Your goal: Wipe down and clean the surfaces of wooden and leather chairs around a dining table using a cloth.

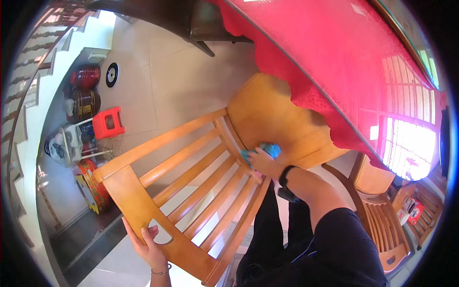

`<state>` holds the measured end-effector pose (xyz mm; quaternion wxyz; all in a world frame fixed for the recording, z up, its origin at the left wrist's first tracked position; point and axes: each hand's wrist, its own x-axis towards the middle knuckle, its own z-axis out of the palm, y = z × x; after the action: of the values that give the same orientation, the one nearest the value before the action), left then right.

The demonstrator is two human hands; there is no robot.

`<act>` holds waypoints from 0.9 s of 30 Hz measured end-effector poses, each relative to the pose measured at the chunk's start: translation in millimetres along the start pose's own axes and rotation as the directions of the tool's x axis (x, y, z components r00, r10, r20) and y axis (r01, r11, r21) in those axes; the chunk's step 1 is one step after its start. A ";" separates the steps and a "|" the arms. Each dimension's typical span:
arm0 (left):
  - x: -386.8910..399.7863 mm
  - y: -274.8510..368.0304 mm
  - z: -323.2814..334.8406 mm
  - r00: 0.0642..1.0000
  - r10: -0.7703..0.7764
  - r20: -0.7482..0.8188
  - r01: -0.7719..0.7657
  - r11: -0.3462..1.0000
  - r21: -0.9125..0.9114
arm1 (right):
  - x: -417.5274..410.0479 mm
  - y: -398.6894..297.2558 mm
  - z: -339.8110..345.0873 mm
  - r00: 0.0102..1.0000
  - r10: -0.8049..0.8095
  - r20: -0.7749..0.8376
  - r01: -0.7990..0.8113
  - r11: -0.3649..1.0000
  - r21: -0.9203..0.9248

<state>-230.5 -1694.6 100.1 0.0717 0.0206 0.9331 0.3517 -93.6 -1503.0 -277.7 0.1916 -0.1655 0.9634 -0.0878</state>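
A slatted wooden chair (200,172) stands before me, its backrest towards me and its broad seat (272,114) beyond. My left hand (145,240) grips the top rail of the backrest, with fingers at the oval handle hole. My right hand (264,163) holds a blue-green cloth (270,150) against the rear of the seat, close to the foot of the slats. A dark band circles the right wrist, and a thin bracelet the left.
A glass-topped table with a red cloth (308,53) overhangs the seat's far side. Another wooden chair (380,215) stands at right. Along the staircase (77,46) at left are a red plastic stool (108,122), large jars (86,104) and boxes (94,186). A dark chair (215,25) stands beyond.
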 end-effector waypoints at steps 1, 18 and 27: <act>-0.5 3.8 3.1 1.000 0.008 0.008 -0.008 1.000 -0.030 | -23.4 -8.8 11.9 0.998 -0.045 0.040 0.043 0.998 0.039; -4.1 30.2 14.3 0.999 0.021 0.028 -0.021 1.000 -0.019 | 64.3 45.3 -59.6 0.661 0.681 -0.315 0.056 0.374 0.926; -2.4 23.2 14.0 0.997 0.049 0.064 -0.042 0.993 -0.109 | -49.6 -38.9 -48.6 0.831 0.539 0.135 -0.408 0.427 0.807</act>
<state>-226.3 -1668.2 105.3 0.0959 0.0498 0.9092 0.4021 -58.6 -1516.6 -207.5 0.1919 0.2255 0.8312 -0.4705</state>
